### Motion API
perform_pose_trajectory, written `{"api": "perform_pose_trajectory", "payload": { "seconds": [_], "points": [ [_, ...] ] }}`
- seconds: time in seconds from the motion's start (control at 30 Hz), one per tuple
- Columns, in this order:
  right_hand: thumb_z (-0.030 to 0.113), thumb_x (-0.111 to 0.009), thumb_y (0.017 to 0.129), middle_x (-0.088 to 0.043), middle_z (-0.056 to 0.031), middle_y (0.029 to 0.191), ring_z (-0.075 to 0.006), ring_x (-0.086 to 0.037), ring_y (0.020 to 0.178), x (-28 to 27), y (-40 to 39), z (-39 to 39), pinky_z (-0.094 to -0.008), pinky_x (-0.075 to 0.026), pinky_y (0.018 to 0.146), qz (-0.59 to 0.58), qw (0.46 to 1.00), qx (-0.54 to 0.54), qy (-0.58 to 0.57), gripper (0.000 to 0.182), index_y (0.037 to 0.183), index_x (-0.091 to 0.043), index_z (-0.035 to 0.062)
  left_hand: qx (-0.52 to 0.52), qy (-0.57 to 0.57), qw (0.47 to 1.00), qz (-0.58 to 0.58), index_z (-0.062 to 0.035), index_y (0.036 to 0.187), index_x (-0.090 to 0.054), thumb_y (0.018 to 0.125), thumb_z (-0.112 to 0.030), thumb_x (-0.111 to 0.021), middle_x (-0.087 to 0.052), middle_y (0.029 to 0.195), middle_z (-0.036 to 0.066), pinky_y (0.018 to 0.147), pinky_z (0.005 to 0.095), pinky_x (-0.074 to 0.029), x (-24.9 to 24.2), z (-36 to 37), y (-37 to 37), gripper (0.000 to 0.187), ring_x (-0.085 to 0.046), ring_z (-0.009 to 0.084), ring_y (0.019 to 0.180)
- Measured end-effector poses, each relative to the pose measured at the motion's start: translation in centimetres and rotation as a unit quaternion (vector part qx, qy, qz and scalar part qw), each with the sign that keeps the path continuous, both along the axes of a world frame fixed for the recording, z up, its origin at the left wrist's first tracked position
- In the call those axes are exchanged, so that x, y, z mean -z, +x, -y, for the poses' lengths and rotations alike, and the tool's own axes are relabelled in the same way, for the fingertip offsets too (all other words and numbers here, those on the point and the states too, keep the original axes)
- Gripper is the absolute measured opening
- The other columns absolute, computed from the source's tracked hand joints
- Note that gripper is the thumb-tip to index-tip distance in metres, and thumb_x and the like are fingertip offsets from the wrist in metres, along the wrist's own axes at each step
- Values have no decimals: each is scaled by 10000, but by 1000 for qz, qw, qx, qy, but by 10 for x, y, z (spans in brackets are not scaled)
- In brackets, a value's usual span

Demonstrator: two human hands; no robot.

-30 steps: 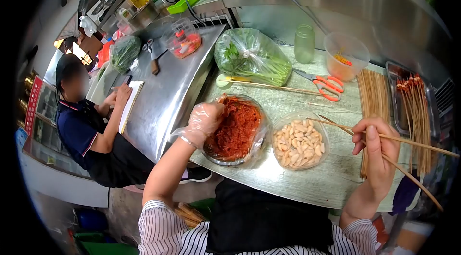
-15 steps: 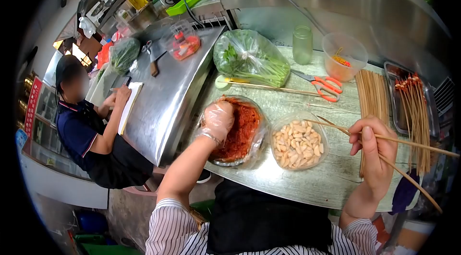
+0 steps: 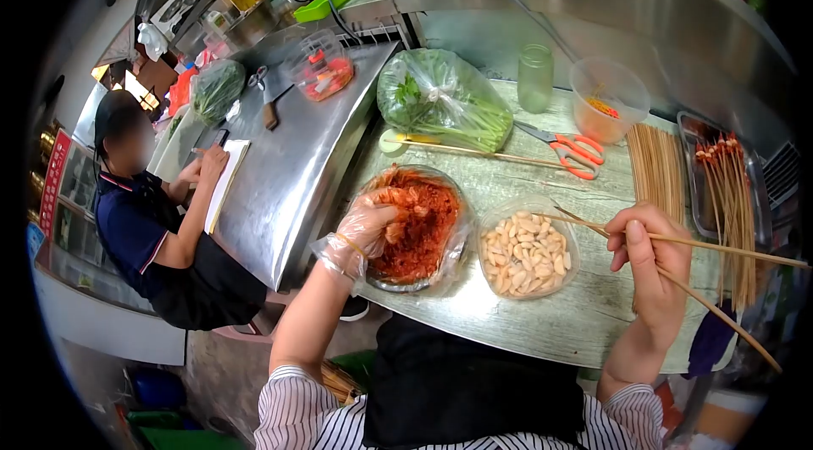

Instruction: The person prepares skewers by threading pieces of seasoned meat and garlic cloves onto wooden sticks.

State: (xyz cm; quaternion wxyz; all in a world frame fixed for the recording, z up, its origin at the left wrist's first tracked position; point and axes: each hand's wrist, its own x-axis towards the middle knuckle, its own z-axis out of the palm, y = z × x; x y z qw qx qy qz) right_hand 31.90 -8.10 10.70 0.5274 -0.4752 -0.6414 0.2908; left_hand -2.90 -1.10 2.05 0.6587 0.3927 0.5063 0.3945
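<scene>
- Red marinated meat (image 3: pixel 423 226) is gripped by the gloved left hand (image 3: pixel 366 230) inside the steel bowl (image 3: pixel 457 259);
- two bamboo skewers (image 3: pixel 720 247) are clasped in the right hand (image 3: pixel 650 259), beside the garlic bowl (image 3: pixel 527 251).

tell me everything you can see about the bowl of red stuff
The bowl of red meat is round, lined with clear plastic film that crinkles over its rim. It holds chunky, red-orange marinated pieces. It sits on the pale table, by the near edge, beside the bowl of pale cloves. The left hand, in a clear plastic glove, grips some of the meat.
</scene>
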Motion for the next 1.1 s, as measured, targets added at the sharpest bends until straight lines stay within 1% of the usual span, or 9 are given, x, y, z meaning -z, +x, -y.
{"api": "perform_pose_trajectory", "payload": {
  "seconds": [0.13, 0.2, 0.33, 0.4, 0.6, 0.63, 0.67, 0.8, 1.1],
  "points": [
    [161, -473, 902, -525, -55, 638, -96, -483, 514, 2, -1, -2, -215, -374, 471, 4, 1000, -2, 4, 248, 782, -585, -25, -86, 46, 985, 146, 54, 1048, -551, 817, 27, -531, -647, 873, 126, 596, 260, -550, -4, 10, 18, 234, -650, 194, 714],
    [163, -473, 903, -526, -55, 639, -96, -485, 515, 1, -1, -2, -216, -375, 472, 4, 1000, -2, 0, 251, 780, -585, -25, -55, 13, 995, 81, 40, 1148, -477, 855, -55, -556, -634, 856, 128, 598, 304, -565, 3, 9, 13, 318, -637, 203, 664],
    [173, -472, 908, -537, -54, 647, -94, -489, 519, 2, 0, -2, -216, -379, 476, -5, 1000, 4, -17, 263, 776, -587, -24, -29, 33, 995, 86, 52, 1067, -537, 887, -126, -545, -643, 894, 144, 610, 270, -554, 10, 9, 12, 254, -650, 199, 715],
    [177, -475, 910, -541, -54, 653, -92, -487, 519, 3, 2, -2, -215, -380, 479, -8, 1000, -4, -23, 266, 776, -589, -23, -122, 22, 990, 68, 57, 1045, -551, 902, -159, -536, -640, 902, 148, 630, 276, -554, 4, 7, 24, 260, -647, 186, 734],
    [166, -471, 918, -542, -49, 662, -87, -485, 538, 6, 2, -4, -211, -383, 490, -42, 998, 8, -47, 261, 782, -593, -20, -56, 44, 997, 4, 62, 1026, -576, 869, -73, -554, -644, 907, 114, 657, 258, -540, 1, 16, 30, 208, -631, 149, 731],
    [157, -465, 922, -534, -43, 655, -85, -484, 544, 7, 1, -5, -210, -383, 494, -61, 997, 15, -40, 261, 782, -593, -21, -48, 92, 994, -22, 63, 1026, -585, 852, -28, -551, -649, 913, 97, 686, 244, -527, 1, 18, 31, 199, -631, 156, 743],
    [157, -465, 922, -534, -43, 655, -85, -484, 544, 7, 2, -7, -210, -383, 494, -51, 997, 33, -47, 261, 782, -593, -21, -24, 177, 968, -174, 52, 1027, -610, 843, -31, -559, -641, 973, 111, 821, 279, -485, 4, 18, 29, 208, -615, 194, 891],
    [158, -451, 935, -496, -29, 623, -84, -482, 542, 11, 12, -18, -216, -382, 497, -20, 999, -8, -40, 281, 781, -592, -31, -2, 290, 923, -253, 27, 1055, -629, 822, -37, -563, -596, 1114, 141, 998, 329, -336, 5, 19, 35, 250, -492, 241, 1126],
    [158, -474, 927, -516, -40, 615, -101, -492, 530, 25, -1, -29, -243, -391, 537, -18, 994, -65, -88, 300, 728, -588, -34, -202, 160, 965, -43, 45, 992, -618, 839, -59, -581, -639, 921, 80, 765, 251, -466, 15, 30, 56, 188, -582, 132, 823]
  ]
}}
